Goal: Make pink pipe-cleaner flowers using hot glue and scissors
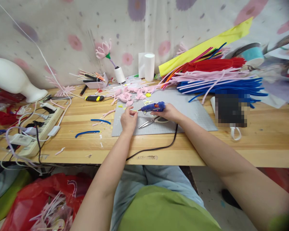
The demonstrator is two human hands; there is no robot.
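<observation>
My right hand [169,113] is wrapped round a blue glue gun [154,107], its nozzle pointing left. Close to the nozzle, my left hand [129,119] has its fingers pinched together; what they hold is too small to make out. Both hands are over a grey cutting mat [195,112]. Under the glue gun lie scissors [148,124] with their blades apart. Pink fuzzy petal pieces [125,96] are heaped just beyond my left hand. Two short blue fuzzy stems [88,132] rest on the wood to the left.
Bundles of red, pink and blue pipe cleaners [221,86] lie at the back right. A power strip [42,131] with cables is at the left, near a white foam head [16,78]. A black cord [159,148] crosses the front edge. A utility knife [94,98] lies behind.
</observation>
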